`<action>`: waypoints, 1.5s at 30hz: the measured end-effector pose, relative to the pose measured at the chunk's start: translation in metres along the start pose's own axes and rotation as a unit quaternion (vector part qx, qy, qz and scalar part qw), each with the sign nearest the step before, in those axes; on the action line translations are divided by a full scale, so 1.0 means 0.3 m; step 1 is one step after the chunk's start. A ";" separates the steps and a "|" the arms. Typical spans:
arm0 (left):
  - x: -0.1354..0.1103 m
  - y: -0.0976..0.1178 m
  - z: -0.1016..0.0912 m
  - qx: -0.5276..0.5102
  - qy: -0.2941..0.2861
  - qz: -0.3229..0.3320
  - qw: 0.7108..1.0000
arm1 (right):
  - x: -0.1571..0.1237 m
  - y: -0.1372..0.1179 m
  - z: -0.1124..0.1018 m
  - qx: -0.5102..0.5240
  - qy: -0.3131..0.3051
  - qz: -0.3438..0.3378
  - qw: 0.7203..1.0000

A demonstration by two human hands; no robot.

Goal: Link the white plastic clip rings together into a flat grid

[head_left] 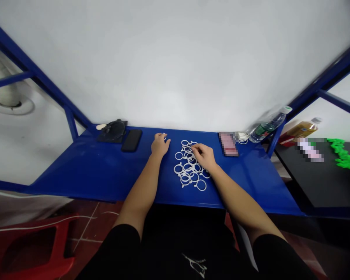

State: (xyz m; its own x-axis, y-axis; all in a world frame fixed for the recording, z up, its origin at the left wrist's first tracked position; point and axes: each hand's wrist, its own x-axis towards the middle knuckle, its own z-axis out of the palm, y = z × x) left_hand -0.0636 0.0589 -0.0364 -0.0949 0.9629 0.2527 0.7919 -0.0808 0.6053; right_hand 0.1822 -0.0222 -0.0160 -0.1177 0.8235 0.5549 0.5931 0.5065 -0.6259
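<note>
Several white plastic rings (202, 185), each with a small knob-like eyelet, lie in an overlapping pile on the blue tabletop (105, 175). My right hand (204, 155) is over the pile's upper right side. Its thumb and fingers are pinched at the edge of one white ring (193, 143), and the palm hides part of the heap. Left of the pile, close to the wall, my left hand (160, 145) is curled around a small white ring (165, 136). Only a bit of that ring shows at the fingertips.
A black phone (132, 140) and a crumpled black bag (116, 130) lie at left. Toward the right are a phone with a blurred screen (229, 144), a white cable (243, 137) and a leaning water bottle (270, 125). Blue frame bars (71, 123) flank the table; a red stool (58, 241) stands below.
</note>
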 end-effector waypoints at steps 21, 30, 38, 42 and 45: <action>-0.186 0.207 0.025 -0.208 -0.027 0.314 0.926 | 0.001 0.004 0.002 0.072 0.017 -0.007 0.997; -0.184 0.225 0.032 -0.186 -0.019 0.348 0.919 | 0.004 -0.011 -0.018 0.046 0.040 0.003 0.998; -0.186 0.229 0.028 -0.190 -0.024 0.373 0.908 | 0.002 -0.013 -0.019 0.022 0.044 -0.008 0.999; -0.170 0.220 0.013 -0.154 -0.020 0.358 0.921 | 0.007 0.001 -0.014 0.012 0.016 -0.014 1.000; -0.146 0.197 0.003 -0.085 -0.023 0.315 0.945 | 0.022 0.022 -0.021 -0.035 0.012 -0.016 0.999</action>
State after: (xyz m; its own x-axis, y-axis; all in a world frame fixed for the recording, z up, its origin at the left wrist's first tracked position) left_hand -0.0121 0.0122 -0.0123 0.3920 0.7197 0.5730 0.5739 -0.6781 0.4592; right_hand 0.1904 -0.0152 -0.0130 -0.1195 0.8004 0.5874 0.6429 0.5132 -0.5685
